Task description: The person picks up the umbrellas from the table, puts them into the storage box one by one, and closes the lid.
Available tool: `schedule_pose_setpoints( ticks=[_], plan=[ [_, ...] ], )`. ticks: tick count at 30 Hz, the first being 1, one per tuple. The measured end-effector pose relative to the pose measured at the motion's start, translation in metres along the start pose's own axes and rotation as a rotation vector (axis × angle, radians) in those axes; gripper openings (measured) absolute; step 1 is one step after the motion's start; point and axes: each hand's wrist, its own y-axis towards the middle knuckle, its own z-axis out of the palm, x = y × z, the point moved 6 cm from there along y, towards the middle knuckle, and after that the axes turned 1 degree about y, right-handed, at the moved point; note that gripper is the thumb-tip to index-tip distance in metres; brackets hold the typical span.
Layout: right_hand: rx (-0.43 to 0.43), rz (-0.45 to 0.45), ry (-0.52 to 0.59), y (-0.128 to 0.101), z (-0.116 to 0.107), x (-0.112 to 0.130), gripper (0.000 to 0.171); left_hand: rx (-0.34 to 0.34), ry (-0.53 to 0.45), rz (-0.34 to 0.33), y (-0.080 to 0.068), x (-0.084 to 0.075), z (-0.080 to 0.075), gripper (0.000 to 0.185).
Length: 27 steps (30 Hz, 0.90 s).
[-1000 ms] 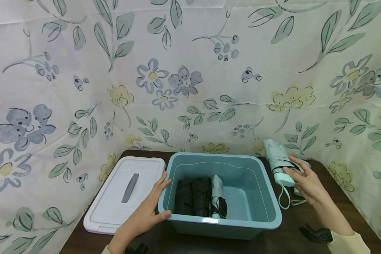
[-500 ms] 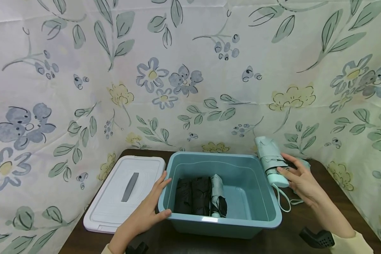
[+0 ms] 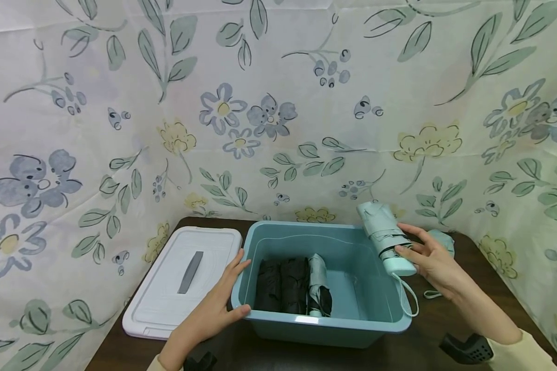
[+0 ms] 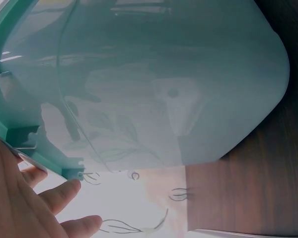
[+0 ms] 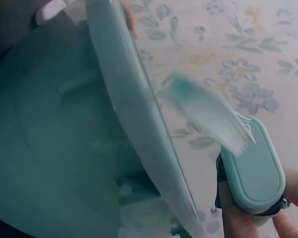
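A light-green folded umbrella (image 3: 381, 226) is in my right hand (image 3: 438, 263), pinched between thumb and fingers close to its handle end. It slants over the right rim of the blue-green storage bin (image 3: 315, 332), its wrist strap (image 3: 410, 299) dangling down. In the right wrist view the flat handle end (image 5: 256, 168) faces the camera. My left hand (image 3: 213, 306) rests at the bin's left front corner, fingers extended along the rim. Two black folded umbrellas (image 3: 294, 286) and one light-green folded umbrella (image 3: 317, 273) lie side by side in the bin's left half.
Left of the bin, a white lid (image 3: 171, 288) with a grey handle lies on the dark wooden table (image 3: 241, 355). Another light-green item (image 3: 443, 241) with a strap sits behind my right hand, partly hidden. A floral cloth (image 3: 269, 180) hangs behind the table.
My right hand has carried the light-green umbrella leftward, from beside the bin to over its right rim, uncovering more of the item behind. The left hand has stayed in place.
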Motion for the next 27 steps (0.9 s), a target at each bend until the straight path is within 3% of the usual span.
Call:
schedule_pose_setpoints(
  ticks=[12, 21, 27],
  plan=[
    [0.002, 0.071, -0.196, 0.002, 0.022, 0.004, 0.055, 0.002, -0.005, 0.009, 0.001, 0.0, -0.001, 0.081],
    [0.108, 0.138, -0.185, 0.002, 0.043, 0.001, 0.062, 0.001, -0.002, -0.001, -0.001, 0.001, 0.001, 0.081],
    [0.139, 0.143, -0.247, 0.006, 0.047, 0.002, 0.062, -0.002, -0.007, -0.006, -0.001, 0.001, 0.001, 0.081]
  ],
)
